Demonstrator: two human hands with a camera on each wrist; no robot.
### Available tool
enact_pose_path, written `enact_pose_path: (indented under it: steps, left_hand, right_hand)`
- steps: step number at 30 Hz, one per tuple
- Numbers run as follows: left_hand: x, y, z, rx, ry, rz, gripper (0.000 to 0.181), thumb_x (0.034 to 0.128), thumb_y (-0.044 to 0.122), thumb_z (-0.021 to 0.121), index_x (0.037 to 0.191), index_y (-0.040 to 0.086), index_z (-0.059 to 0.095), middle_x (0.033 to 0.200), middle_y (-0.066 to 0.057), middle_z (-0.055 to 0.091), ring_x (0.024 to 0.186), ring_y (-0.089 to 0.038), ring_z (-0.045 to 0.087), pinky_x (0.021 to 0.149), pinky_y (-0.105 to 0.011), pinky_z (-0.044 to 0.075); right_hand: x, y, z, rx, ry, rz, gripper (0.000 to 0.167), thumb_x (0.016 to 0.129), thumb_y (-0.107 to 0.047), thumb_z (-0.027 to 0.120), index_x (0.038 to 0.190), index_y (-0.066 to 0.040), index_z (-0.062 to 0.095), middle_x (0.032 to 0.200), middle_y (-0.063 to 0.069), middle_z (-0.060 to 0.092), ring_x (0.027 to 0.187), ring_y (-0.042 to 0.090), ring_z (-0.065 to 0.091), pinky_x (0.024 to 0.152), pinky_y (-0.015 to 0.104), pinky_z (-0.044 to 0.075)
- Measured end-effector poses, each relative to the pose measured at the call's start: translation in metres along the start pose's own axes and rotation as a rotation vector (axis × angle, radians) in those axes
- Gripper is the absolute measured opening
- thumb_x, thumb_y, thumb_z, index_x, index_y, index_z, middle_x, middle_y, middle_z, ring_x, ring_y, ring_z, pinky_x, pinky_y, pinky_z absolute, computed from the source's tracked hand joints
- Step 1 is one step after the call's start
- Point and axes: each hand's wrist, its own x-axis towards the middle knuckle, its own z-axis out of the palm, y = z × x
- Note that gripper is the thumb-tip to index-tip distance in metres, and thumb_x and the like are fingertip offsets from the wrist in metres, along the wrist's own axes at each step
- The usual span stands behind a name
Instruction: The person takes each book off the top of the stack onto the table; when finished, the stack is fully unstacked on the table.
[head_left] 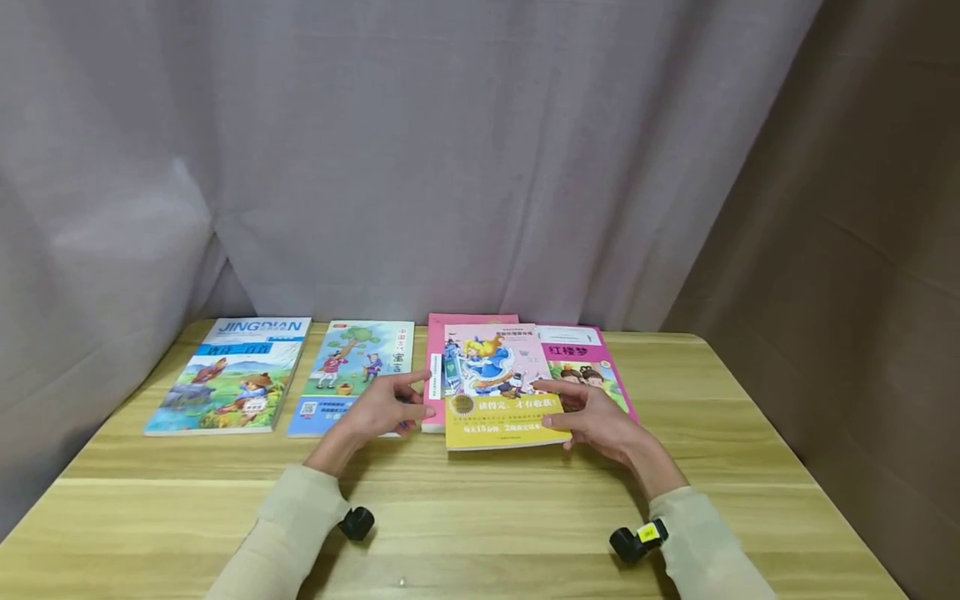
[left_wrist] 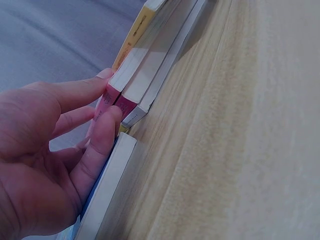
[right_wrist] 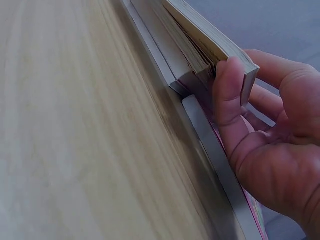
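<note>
My right hand (head_left: 600,417) pinches the lower right corner of the top book (head_left: 498,387), which has a pink and yellow cover. In the right wrist view, that book (right_wrist: 215,37) tilts up from those beneath, thumb at its page edge. At the stack's left side, my left hand (head_left: 378,408) has its fingers extended. The left wrist view shows the left hand (left_wrist: 55,145) touching the spines of two pink books (left_wrist: 107,97), with a white-spined book (left_wrist: 135,116) below them and the yellow-edged book (left_wrist: 132,37) above.
A blue-and-white book (head_left: 232,375) lies far left; another with a tree picture (head_left: 352,367) lies partly beneath my left hand. A magenta book (head_left: 573,354) sits against the stack's right side. Behind the wooden table (head_left: 465,517) hangs a grey curtain (head_left: 420,167).
</note>
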Motion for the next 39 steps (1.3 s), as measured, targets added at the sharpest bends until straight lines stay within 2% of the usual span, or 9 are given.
enact_pose_path:
  steps: [5,9,14,19,24,26,28,33,39]
  left_hand:
    - [-0.001,0.0,0.0,0.012,0.012,0.004,0.069,0.0932,0.01,0.081,0.157,0.013,0.053,0.105,-0.013,0.065,0.071,-0.017,0.063,0.06,-0.028,0.058]
    - [-0.001,0.001,0.0,0.02,0.018,0.001,0.069,0.0932,0.01,0.081,0.156,0.013,0.053,0.106,-0.013,0.065,0.072,-0.017,0.063,0.06,-0.027,0.058]
    - [-0.001,0.0,0.001,0.02,0.023,-0.005,0.069,0.0932,0.011,0.081,0.156,0.013,0.054,0.106,-0.013,0.065,0.072,-0.017,0.063,0.06,-0.028,0.059]
    - [-0.001,-0.001,0.001,0.017,0.026,-0.003,0.069,0.0926,0.012,0.082,0.156,0.013,0.054,0.105,-0.013,0.066,0.071,-0.017,0.063,0.059,-0.029,0.059]
    - [0.0,-0.002,0.001,0.012,0.02,0.006,0.07,0.0923,0.012,0.082,0.156,0.012,0.054,0.105,-0.013,0.067,0.07,-0.016,0.063,0.059,-0.029,0.059]
    - [0.0,-0.001,0.001,0.012,0.019,0.007,0.07,0.0924,0.012,0.082,0.156,0.011,0.054,0.105,-0.013,0.067,0.07,-0.016,0.063,0.059,-0.029,0.059]
    - [0.001,-0.001,0.0,0.011,0.015,0.01,0.069,0.0927,0.012,0.082,0.156,0.011,0.053,0.104,-0.013,0.067,0.07,-0.016,0.063,0.059,-0.029,0.059]
    - [0.0,-0.002,0.001,0.004,0.003,0.025,0.069,0.0936,0.011,0.081,0.156,0.008,0.052,0.103,-0.013,0.066,0.069,-0.015,0.063,0.058,-0.028,0.059]
    - [0.0,-0.002,0.001,-0.004,-0.007,0.035,0.07,0.094,0.01,0.08,0.157,0.008,0.05,0.1,-0.012,0.066,0.068,-0.014,0.062,0.057,-0.026,0.057]
  right_hand:
    - [-0.004,-0.001,-0.004,0.004,0.014,-0.014,0.068,0.095,-0.01,0.078,0.157,-0.012,0.051,0.159,0.025,0.042,0.093,0.016,0.069,0.056,0.023,0.056]
    - [-0.007,0.0,-0.008,0.007,0.026,-0.031,0.069,0.096,-0.01,0.077,0.16,-0.013,0.048,0.163,0.025,0.04,0.091,0.013,0.069,0.055,0.022,0.055]
    - [-0.009,-0.002,-0.012,0.018,0.05,-0.049,0.071,0.096,-0.009,0.076,0.16,-0.018,0.048,0.158,0.022,0.047,0.089,0.012,0.07,0.055,0.021,0.053]
    - [-0.014,-0.006,-0.021,0.017,0.058,-0.094,0.073,0.096,-0.009,0.076,0.162,-0.015,0.045,0.15,0.018,0.053,0.085,0.01,0.07,0.053,0.022,0.052]
    - [-0.022,-0.011,-0.032,0.028,0.088,-0.08,0.074,0.097,-0.012,0.077,0.163,-0.019,0.044,0.151,0.014,0.051,0.089,0.011,0.07,0.054,0.021,0.051]
    - [-0.025,-0.013,-0.038,0.036,0.091,-0.07,0.075,0.097,-0.014,0.077,0.163,-0.022,0.043,0.151,0.01,0.052,0.093,0.012,0.071,0.056,0.02,0.051]
    - [-0.028,-0.016,-0.043,0.058,0.086,-0.073,0.075,0.098,-0.014,0.076,0.164,-0.023,0.042,0.147,0.005,0.055,0.098,0.013,0.072,0.064,0.02,0.057]
    - [-0.034,-0.022,-0.06,0.122,0.05,-0.125,0.075,0.101,-0.007,0.07,0.167,-0.016,0.035,0.134,-0.007,0.064,0.109,0.012,0.073,0.086,0.028,0.064]
    - [-0.047,-0.03,-0.085,0.144,0.072,-0.145,0.075,0.102,-0.005,0.068,0.167,-0.018,0.033,0.133,-0.012,0.065,0.109,0.009,0.072,0.086,0.023,0.063]
